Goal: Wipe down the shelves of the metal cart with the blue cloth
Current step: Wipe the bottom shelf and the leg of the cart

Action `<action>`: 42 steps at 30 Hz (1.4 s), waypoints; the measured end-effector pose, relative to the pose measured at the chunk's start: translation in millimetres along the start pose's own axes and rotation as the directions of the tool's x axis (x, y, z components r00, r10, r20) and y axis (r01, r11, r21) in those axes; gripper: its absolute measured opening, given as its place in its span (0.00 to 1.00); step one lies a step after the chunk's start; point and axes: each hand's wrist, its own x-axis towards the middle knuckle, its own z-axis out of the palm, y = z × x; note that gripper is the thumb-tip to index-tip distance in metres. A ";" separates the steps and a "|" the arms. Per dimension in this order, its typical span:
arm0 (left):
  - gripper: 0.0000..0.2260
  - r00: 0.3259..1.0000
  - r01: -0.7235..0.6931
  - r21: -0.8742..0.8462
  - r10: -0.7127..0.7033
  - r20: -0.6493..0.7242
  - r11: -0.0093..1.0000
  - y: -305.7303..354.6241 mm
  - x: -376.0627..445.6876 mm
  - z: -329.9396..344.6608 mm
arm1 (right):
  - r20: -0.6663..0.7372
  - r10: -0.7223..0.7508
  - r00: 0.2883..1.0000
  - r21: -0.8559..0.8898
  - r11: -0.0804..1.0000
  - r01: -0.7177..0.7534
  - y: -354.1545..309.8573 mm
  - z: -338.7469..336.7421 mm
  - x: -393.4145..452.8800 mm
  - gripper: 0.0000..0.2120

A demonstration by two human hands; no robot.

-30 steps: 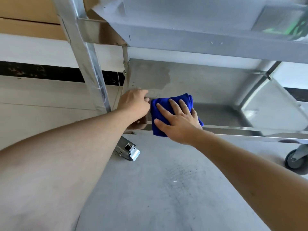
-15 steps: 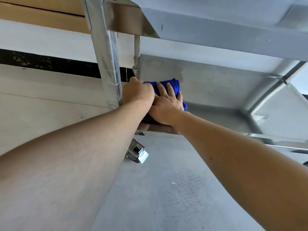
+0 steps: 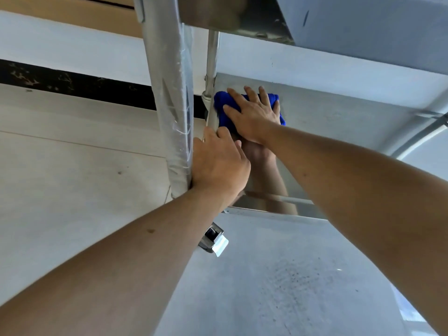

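The blue cloth (image 3: 252,110) is a soft, nubbly microfibre pad, folded into a thick rounded block, and it lies in the far left corner of the lower shelf (image 3: 339,122) of the metal cart. Its long axis runs left to right along the shelf's far edge, with its left end close against the thin rear post (image 3: 212,69). The right hand (image 3: 254,117) lies flat on top of it, fingers straight and spread and pointing toward the far edge, pressing the cloth onto the metal; the fingers are not curled round it.

The shelf is brushed stainless steel, dull grey and flat, with a raised lip at its near edge (image 3: 271,204) that is polished enough to mirror the forearm above it. The left hand (image 3: 219,163) is at the shelf's near left corner, fingers curled against the thick front post (image 3: 169,93); whether they close fully round it cannot be told. That post is a round tube wrapped in wrinkled clear plastic film. The upper shelf (image 3: 363,27) crosses the top of the view, its underside smooth and pale grey.

Below the near left corner a shiny metal caster bracket (image 3: 213,238) sits on a grey concrete floor (image 3: 278,287) with dark scuffed specks. Behind the cart stands a pale wall (image 3: 60,166) with a black horizontal band.
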 end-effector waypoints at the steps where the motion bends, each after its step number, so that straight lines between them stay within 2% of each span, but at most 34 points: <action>1: 0.18 1.000 -0.001 0.002 0.001 0.001 1.000 -0.5 -0.2 0.6 | -0.004 0.000 1.000 -0.004 1.000 0.000 0.9 0.2 6.3 0.27; 8: 0.20 0.999 -0.029 0.081 0.027 0.030 0.996 1.1 -1.8 -0.9 | -0.025 0.057 0.998 0.011 0.998 -0.056 7.0 1.0 43.1 0.28; 18: 0.17 1.000 0.008 0.081 -0.010 0.024 0.997 5.0 -2.1 -2.6 | 0.017 0.264 0.964 0.018 0.964 -0.264 -1.1 -7.3 76.4 0.30; 21: 0.16 0.999 0.005 0.065 -0.007 0.033 0.998 3.6 1.4 -1.8 | 0.029 0.228 0.973 0.023 0.973 -0.229 -9.4 -4.4 71.3 0.30; 25: 0.17 0.995 -0.045 0.138 0.032 0.091 0.989 7.5 3.0 0.3 | 0.052 0.081 0.995 0.030 0.996 -0.083 -4.4 -2.2 60.3 0.28; 28: 0.19 0.989 -0.064 0.181 0.039 0.142 0.981 12.3 4.6 0.6 | 0.051 0.054 0.997 0.055 0.997 -0.057 9.8 -5.6 52.0 0.27; 31: 0.24 0.983 -0.093 0.249 0.050 0.176 0.964 16.9 3.3 -1.2 | 0.023 0.047 0.999 0.097 0.994 -0.049 22.3 -7.4 45.4 0.27; 33: 0.26 0.978 -0.102 0.231 0.054 0.203 0.968 22.5 3.4 -1.2 | 0.019 0.046 0.999 0.115 0.992 -0.048 30.3 -8.6 40.8 0.27; 37: 0.23 0.976 -0.144 0.159 0.114 0.186 0.977 44.2 0.1 2.3 | -0.003 0.064 0.998 0.088 0.994 -0.063 52.6 -10.8 32.5 0.28; 42: 0.20 0.931 -0.261 0.032 0.242 0.273 0.965 94.2 -20.5 20.0 | -0.032 0.169 0.985 0.019 0.985 -0.169 98.4 -15.8 19.8 0.32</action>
